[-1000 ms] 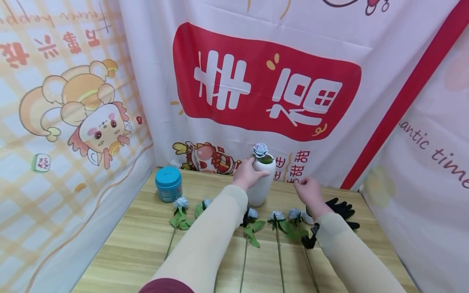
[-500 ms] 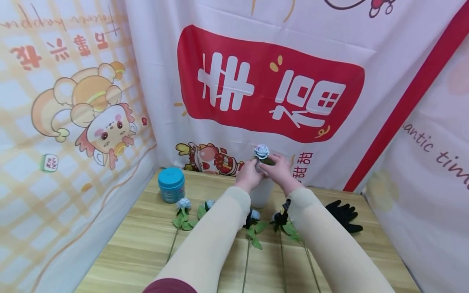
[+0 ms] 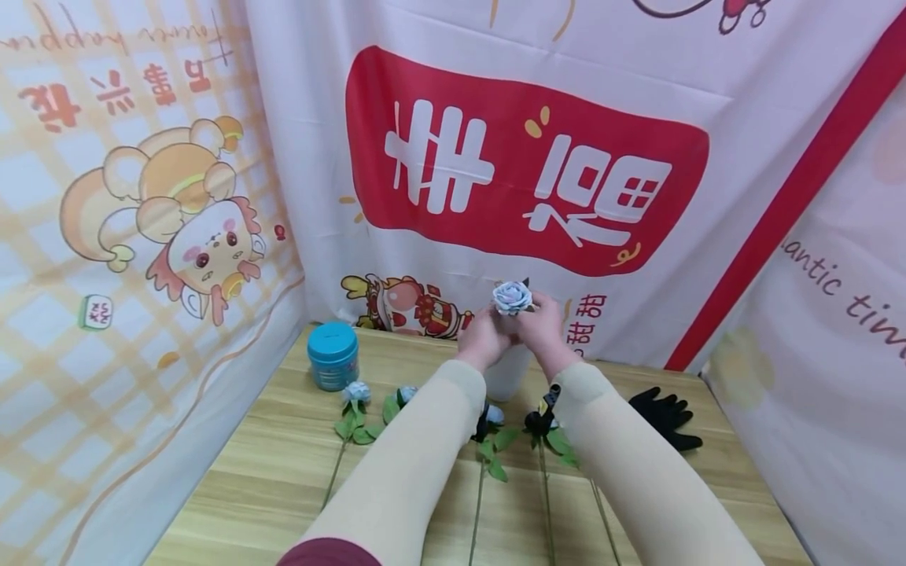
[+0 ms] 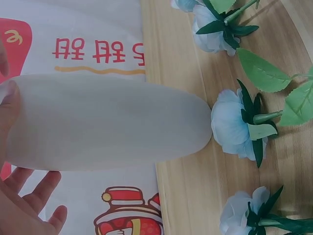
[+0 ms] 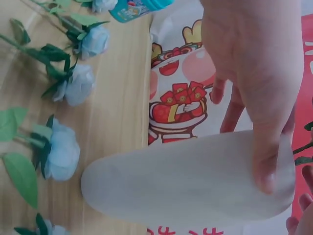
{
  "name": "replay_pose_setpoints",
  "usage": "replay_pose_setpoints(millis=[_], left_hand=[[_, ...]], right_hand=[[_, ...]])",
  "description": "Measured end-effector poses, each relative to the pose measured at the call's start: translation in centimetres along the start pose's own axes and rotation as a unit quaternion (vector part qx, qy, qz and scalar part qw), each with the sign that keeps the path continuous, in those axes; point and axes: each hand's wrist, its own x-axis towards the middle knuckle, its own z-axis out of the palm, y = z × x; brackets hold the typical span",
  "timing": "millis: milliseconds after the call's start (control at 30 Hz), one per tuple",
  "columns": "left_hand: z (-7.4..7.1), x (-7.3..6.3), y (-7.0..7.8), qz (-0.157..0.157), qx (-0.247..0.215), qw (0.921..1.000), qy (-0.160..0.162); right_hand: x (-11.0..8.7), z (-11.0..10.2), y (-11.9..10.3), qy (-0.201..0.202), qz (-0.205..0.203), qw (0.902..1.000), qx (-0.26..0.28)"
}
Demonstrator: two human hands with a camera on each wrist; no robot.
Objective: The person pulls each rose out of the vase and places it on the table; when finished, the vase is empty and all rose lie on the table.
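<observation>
A tall white vase (image 3: 506,376) stands upright on the wooden table near its back edge. My left hand (image 3: 483,338) grips it near the top; in the right wrist view the left hand's thumb (image 5: 265,171) lies along its near side. A pale blue rose (image 3: 512,299) shows above the vase's mouth, its bloom facing the head camera. My right hand (image 3: 543,328) is right behind the bloom and pinches the rose just below it, the stem hidden by the hands. Right-hand fingertips (image 5: 305,215) show at the edge of the right wrist view, close to dark green leaves (image 5: 304,160).
Several loose blue roses (image 4: 234,122) lie in a row before the vase, blooms toward it and stems toward me. A blue-lidded jar (image 3: 333,355) stands back left. A black glove (image 3: 665,418) lies at right. Printed cloth (image 3: 425,259) hangs behind.
My right hand has come left from beside the vase to the rose. The bloom has tipped toward the head camera, with a leaf now showing behind it. My left hand stays on the vase.
</observation>
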Motion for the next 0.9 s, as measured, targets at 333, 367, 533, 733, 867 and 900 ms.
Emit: replay_pose_setpoints(millis=[333, 367, 533, 733, 867, 900], left_hand=[[0.0, 0.0, 0.2, 0.020, -0.025, 0.9995, 0.005], [0.0, 0.1, 0.1, 0.021, -0.027, 0.9994, 0.006], [0.2, 0.2, -0.1, 0.026, -0.036, 0.9989, 0.010], [0.3, 0.0, -0.3, 0.032, -0.039, 0.9987, 0.013], [0.2, -0.2, -0.2, 0.028, -0.039, 0.9988, 0.008], [0.2, -0.2, -0.1, 0.028, -0.039, 0.9988, 0.007]], right_hand=[[-0.5, -3.6, -5.3, 0.029, -0.040, 0.9929, 0.109], [-0.6, -3.8, -5.9, 0.029, -0.051, 0.9916, 0.115], [-2.0, -5.3, -8.8, 0.021, -0.096, 0.9848, 0.143], [-4.5, -7.4, -11.6, 0.014, -0.157, 0.9740, 0.163], [-6.5, -9.1, -13.1, 0.002, -0.203, 0.9623, 0.181], [-7.1, -9.6, -13.4, 0.000, -0.216, 0.9586, 0.186]])
